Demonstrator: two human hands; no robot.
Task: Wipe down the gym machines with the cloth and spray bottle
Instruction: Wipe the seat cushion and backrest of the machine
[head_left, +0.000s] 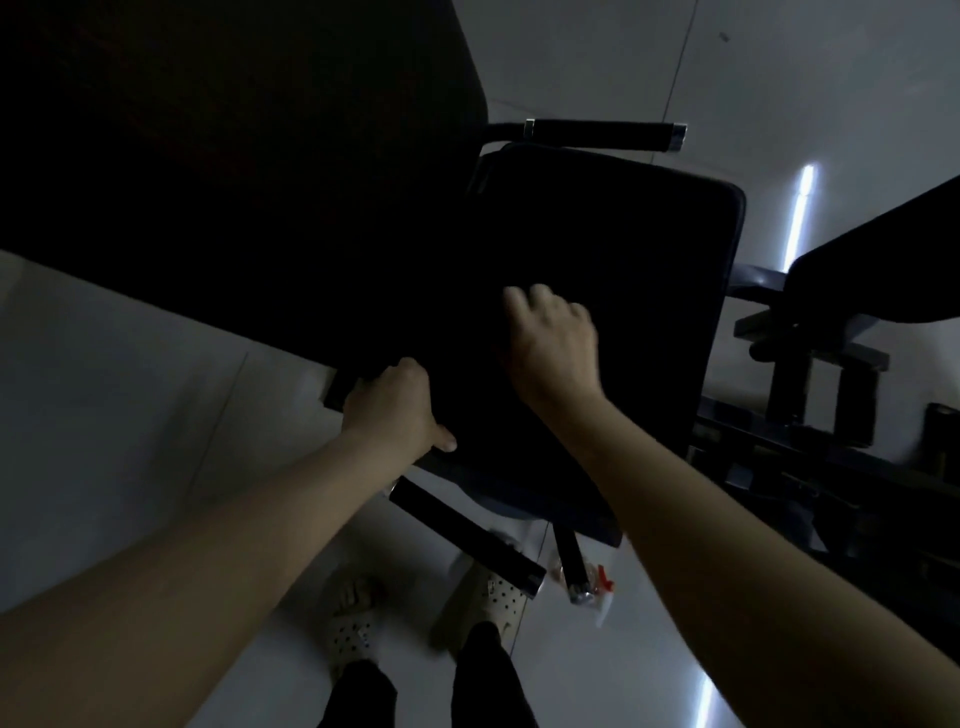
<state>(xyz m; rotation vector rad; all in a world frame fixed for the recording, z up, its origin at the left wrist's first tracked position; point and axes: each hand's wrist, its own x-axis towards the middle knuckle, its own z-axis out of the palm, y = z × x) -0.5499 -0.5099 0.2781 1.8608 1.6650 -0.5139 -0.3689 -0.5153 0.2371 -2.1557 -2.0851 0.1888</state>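
Wiping the seat (597, 234)
Left hand (395, 410) grips its edge; right hand (556, 343) rests on top, fingers bent, any cloth lost in the dark. Overlapping strokes would serve best.

Two bare forearms (208, 545), uncovered right up to the frame edge, ending in a bare left hand (395, 410) and a bare right hand (556, 338). Lower down, black trousers (488, 675), legs reaching to the ankles. On both feet, pale moulded clog-style slippers (353, 623), uppers dotted with small dark round holes.
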